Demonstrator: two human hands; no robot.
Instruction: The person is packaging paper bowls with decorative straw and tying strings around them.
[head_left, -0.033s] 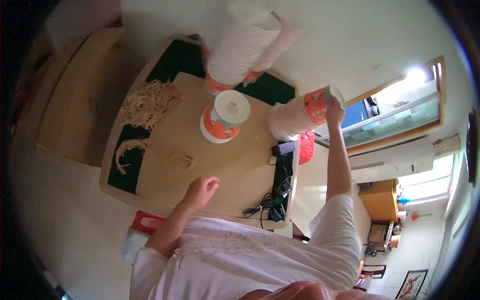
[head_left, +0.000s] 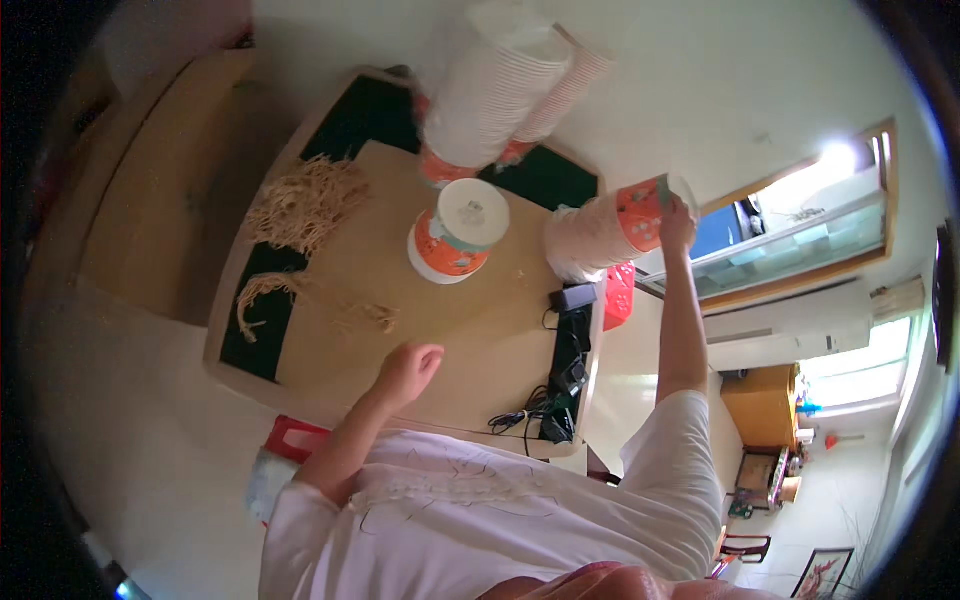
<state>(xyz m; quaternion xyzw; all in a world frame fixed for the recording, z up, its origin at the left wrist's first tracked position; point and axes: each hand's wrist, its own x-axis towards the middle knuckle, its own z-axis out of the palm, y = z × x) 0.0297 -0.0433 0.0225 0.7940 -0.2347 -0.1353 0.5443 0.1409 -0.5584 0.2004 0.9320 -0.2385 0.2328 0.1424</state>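
While the right hand (head_left: 679, 228) I am watching remotely is pinching an orange tub (head_left: 640, 213), presumably steadying the nested stack (head_left: 590, 233) at the right of the table (head_left: 470, 345), the left hand (head_left: 410, 372) is hovering, curled; its palm is hiding from me, so I cannot tell if it is gripping anything.

The tub (head_left: 450, 248) stands on the table (head_left: 470, 350) between strings (head_left: 310, 208), left, and a stack (head_left: 592, 235), right.
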